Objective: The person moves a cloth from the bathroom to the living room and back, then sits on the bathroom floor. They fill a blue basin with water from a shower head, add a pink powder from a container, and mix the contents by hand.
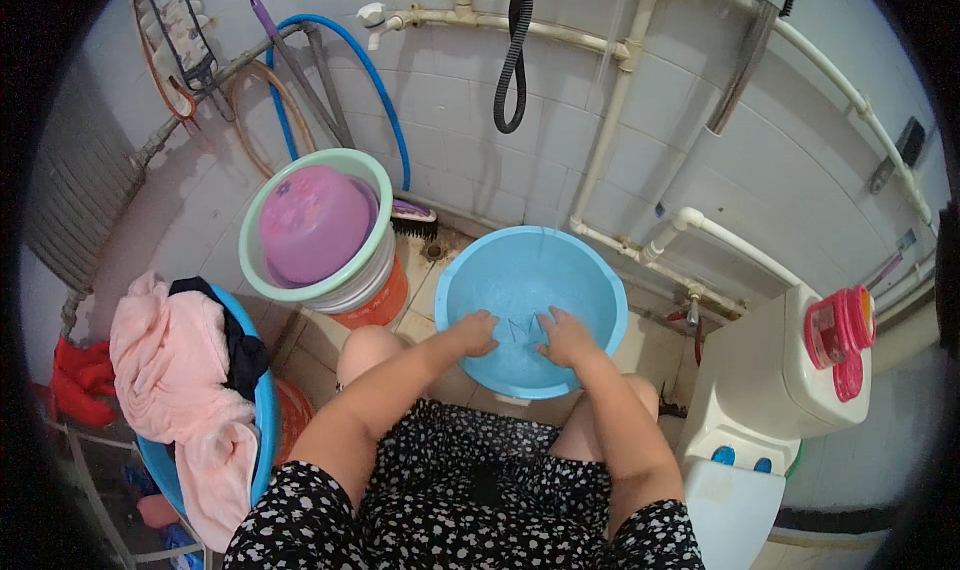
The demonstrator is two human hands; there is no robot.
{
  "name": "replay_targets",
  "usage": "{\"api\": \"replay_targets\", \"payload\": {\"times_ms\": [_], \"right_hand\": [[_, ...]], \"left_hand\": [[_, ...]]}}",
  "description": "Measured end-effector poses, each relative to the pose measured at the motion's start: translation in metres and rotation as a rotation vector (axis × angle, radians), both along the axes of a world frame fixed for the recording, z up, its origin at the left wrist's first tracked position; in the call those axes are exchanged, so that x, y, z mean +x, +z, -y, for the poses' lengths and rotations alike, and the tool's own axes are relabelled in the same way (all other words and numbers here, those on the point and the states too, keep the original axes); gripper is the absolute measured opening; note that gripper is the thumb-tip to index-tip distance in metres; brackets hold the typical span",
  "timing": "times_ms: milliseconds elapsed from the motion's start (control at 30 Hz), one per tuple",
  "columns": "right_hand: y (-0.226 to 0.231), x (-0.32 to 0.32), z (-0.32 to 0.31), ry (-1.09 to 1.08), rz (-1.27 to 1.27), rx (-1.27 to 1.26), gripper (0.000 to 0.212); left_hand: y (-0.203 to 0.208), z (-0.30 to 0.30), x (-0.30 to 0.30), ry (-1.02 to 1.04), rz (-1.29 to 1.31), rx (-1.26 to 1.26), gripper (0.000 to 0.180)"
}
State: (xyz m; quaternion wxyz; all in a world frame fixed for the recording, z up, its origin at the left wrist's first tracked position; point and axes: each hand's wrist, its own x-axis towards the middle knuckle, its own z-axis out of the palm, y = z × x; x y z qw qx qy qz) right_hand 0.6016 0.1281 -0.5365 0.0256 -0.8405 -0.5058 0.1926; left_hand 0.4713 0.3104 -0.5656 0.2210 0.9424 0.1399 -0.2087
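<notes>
A light blue plastic basin (580,260) stands on the floor in front of me, and its inside looks wet. My left hand (477,332) is over the near left part of the basin, its fingers slightly bent and nothing seen in them. Across from it, my right hand (565,337) reaches over the near right part with fingers apart and holds nothing visible. Between the hands, a few thin dark lines show on the basin's bottom; whether they are a print or ripples I cannot make out. A faint thin stream seems to fall at the basin's far side.
At left, a blue tub (266,425) holds a pink fleecy cloth (165,360) and black cloth (245,350). Beyond it, a purple basin (312,225) sits in a pale green one (378,182) over a bucket. A white toilet (735,500) stands right. Pipes (600,160) line the wall.
</notes>
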Motion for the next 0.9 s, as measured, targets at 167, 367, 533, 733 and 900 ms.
{"api": "replay_targets", "payload": {"times_ms": [167, 367, 533, 733, 900], "right_hand": [[-0.013, -0.006, -0.019, 0.006, -0.069, -0.082, 0.073], [-0.022, 0.014, -0.032, 0.013, -0.143, -0.372, 0.072], [-0.04, 0.026, -0.035, 0.066, -0.374, -0.509, 0.07], [-0.046, 0.026, -0.029, 0.009, -0.299, -0.256, 0.068], [-0.024, 0.016, -0.021, -0.034, -0.271, -0.334, 0.059]], "left_hand": [[-0.037, 0.018, 0.026, 0.082, 0.293, 0.261, 0.06], [-0.032, 0.015, 0.051, -0.036, -0.276, 0.055, 0.033], [-0.013, 0.006, 0.05, 0.006, 0.222, 0.068, 0.017], [0.02, -0.006, 0.026, -0.272, 0.338, 0.266, 0.015], [0.029, -0.005, 0.007, -0.236, 0.591, 0.284, 0.016]]}}
